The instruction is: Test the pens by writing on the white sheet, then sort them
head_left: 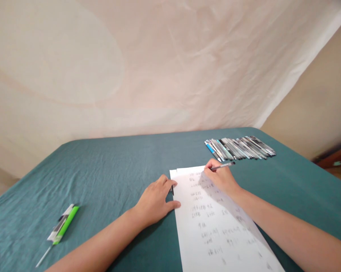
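A long white sheet of paper (187,226) covered in handwriting lies in front of me, several lines running down it. My right hand (220,175) is closed around a pen (223,166) near the sheet's top edge. The pen's dark back end points right, and its tip is hidden by the fingers. At the sheet's left edge rests my left hand (159,198), thumb and forefinger apart and touching the paper. Between them shows a small thin black piece (172,189); whether the fingers touch it I cannot make out.
Several pens (238,148) lie side by side in a row at the back right of the green-covered table (108,166). A bright green and white packet (63,224) with a thin pale stick lies at the left. A pale cloth (159,68) hangs behind.
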The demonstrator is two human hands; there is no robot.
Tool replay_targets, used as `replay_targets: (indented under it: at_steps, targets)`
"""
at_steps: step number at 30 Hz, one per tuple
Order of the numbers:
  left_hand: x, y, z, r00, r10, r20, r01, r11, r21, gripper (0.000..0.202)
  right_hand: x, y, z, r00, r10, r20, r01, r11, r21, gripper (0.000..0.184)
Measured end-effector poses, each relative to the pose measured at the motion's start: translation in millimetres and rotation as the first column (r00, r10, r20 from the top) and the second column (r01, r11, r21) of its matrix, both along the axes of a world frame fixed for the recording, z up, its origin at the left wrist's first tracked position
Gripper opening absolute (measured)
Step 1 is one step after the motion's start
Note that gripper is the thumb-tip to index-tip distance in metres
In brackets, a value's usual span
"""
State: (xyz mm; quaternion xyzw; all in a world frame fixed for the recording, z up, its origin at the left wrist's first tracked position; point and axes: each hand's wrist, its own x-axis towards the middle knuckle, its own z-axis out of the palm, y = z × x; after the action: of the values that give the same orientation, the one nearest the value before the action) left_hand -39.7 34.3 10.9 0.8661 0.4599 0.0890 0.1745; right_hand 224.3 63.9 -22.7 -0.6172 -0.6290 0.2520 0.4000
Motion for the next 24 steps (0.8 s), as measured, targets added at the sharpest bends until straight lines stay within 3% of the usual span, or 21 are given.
replay_targets:
  at_steps: [24]
  targets:
    - [1.2,1.8,1.3,1.0,0.003,0.007,-0.003,1.0,-0.019,0.05,1.3,-0.2,-0.3,0.999,-0.023,0.036,0.022,1.0,0.005,0.009]
